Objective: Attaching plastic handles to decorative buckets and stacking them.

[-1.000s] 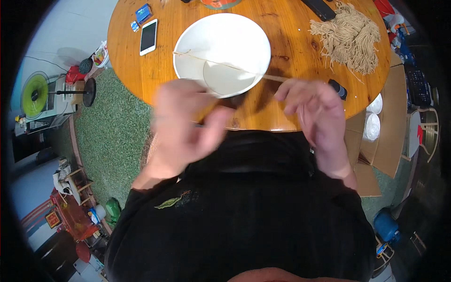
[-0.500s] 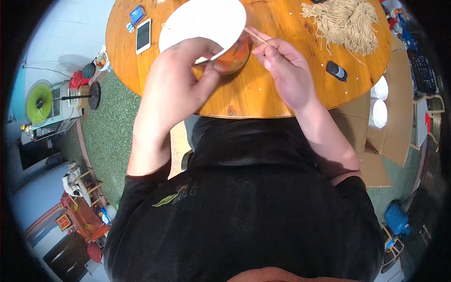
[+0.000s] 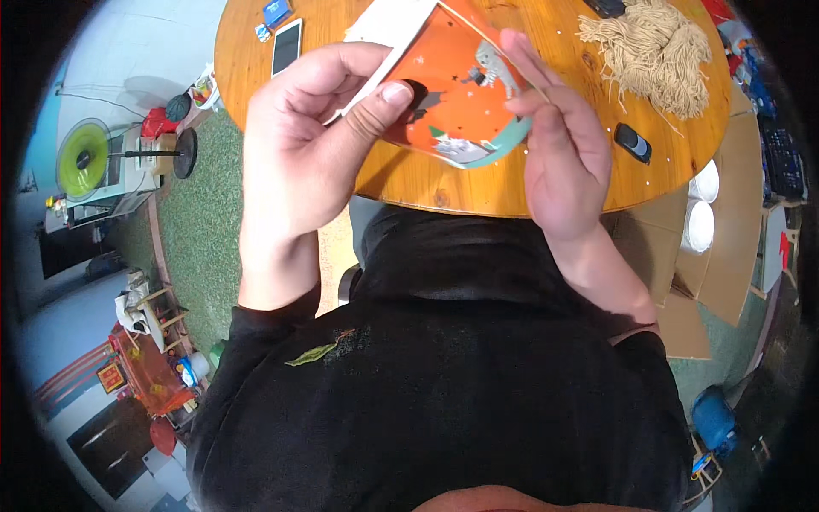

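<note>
Between my hands, above the round wooden table, is an orange printed paper piece (image 3: 456,94) with grey animal figures, a teal curved edge and a white side. My left hand (image 3: 320,128) is closed on its left edge, thumb pressed on the orange face and fingers behind it. A thin beige cord (image 3: 503,55) slants along its upper right edge. My right hand (image 3: 567,154) pinches the cord between thumb and fingers at the right edge of the piece. The far end of the paper piece is cut off by the top of the picture.
A heap of beige cord (image 3: 653,55) lies at the far right of the wooden table (image 3: 409,189), near a dark key fob (image 3: 632,142). At the far left are a white phone (image 3: 287,47) and a small blue box (image 3: 276,12). Small white bits dot the tabletop.
The paper piece has turned so that its orange face shows instead of mostly white. My left thumb has come onto that face. My right hand has moved slightly right and nearer, still pinching the cord.
</note>
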`<state>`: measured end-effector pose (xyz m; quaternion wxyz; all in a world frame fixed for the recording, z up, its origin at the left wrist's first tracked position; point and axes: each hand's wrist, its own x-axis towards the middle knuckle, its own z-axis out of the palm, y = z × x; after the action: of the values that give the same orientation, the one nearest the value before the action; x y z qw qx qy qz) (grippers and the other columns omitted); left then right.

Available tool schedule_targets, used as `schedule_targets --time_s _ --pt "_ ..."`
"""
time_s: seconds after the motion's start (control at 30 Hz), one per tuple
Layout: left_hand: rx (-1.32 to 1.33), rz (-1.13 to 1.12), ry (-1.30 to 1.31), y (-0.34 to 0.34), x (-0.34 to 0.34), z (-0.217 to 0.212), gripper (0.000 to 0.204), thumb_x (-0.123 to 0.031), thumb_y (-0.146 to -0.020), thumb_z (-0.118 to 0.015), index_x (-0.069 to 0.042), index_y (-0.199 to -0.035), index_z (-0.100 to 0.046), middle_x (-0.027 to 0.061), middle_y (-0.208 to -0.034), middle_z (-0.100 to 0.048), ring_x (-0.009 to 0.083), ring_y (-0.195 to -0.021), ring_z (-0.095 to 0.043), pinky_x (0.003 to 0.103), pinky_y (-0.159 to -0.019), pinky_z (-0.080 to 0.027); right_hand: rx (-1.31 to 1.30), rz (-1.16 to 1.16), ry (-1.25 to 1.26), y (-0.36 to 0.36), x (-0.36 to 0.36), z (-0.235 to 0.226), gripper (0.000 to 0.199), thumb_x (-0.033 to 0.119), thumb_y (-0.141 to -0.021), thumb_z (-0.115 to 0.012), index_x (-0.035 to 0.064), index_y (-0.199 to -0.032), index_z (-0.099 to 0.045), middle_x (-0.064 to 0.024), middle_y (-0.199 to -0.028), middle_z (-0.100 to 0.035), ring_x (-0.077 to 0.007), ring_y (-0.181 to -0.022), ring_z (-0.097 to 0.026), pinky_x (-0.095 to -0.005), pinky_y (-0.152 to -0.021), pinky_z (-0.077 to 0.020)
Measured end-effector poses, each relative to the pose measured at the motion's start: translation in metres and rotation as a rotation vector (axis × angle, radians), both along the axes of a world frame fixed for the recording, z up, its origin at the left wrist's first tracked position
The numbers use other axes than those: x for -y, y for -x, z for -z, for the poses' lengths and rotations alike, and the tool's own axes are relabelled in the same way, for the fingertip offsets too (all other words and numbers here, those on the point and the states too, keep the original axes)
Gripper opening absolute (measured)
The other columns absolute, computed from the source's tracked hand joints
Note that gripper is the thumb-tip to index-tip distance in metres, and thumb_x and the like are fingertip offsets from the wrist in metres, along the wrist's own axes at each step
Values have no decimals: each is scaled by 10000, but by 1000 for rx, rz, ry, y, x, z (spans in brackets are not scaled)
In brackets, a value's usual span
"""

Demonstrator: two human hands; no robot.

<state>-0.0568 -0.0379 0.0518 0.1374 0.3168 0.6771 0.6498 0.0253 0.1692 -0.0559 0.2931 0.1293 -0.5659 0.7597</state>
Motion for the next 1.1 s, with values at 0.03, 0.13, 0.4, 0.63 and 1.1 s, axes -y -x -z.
schedule_targets --time_s 0.03,0.13,0.4,0.63,1.1 --pt "1 3 -41 -3 0 2 164 -24 -1067 -695 60 -1207 -705 84 -1039 -786 145 -948 -757 295 -838 -645 -38 42 -32 -1 3 -4 267 190 -1158 -558 -1 -1135 -743 -235 -1588 -586 -333 -1616 -375 -456 -1316 -273" --pt "8 26 -94 -9 1 8 162 -12 -1068 -681 56 -1214 -672 86 -1070 -776 137 -978 -749 296 -851 -641 -49 114 -100 -11 10 -5 263 181 -1160 -554 -1 -1130 -740 -271 -1581 -577 -334 -1619 -370 -462 -1311 -285" --pt "153 98 -143 -5 1 15 156 71 -1017 -612 57 -1170 -641 91 -1065 -741 131 -983 -720 283 -837 -613 25 149 -67 -13 17 -9 262 186 -1159 -556 1 -1120 -738 -279 -1553 -600 -341 -1599 -407 -464 -1305 -296" --pt "-168 -86 26 -9 -6 17 112 43 -974 -598 49 -1023 -699 50 -901 -730 86 -817 -673 247 -729 -537 -5 308 -359 -17 22 3 236 186 -1146 -581 17 -1085 -735 -280 -1555 -599 -406 -1593 -408 -491 -1314 -268" --pt "-239 -118 51 -2 -16 30 286 -144 -894 -931 24 -1023 -740 50 -863 -753 95 -742 -714 256 -658 -565 110 207 -203 -15 18 5 266 191 -1149 -579 15 -1057 -755 -250 -1636 -529 -355 -1637 -325 -469 -1318 -268"
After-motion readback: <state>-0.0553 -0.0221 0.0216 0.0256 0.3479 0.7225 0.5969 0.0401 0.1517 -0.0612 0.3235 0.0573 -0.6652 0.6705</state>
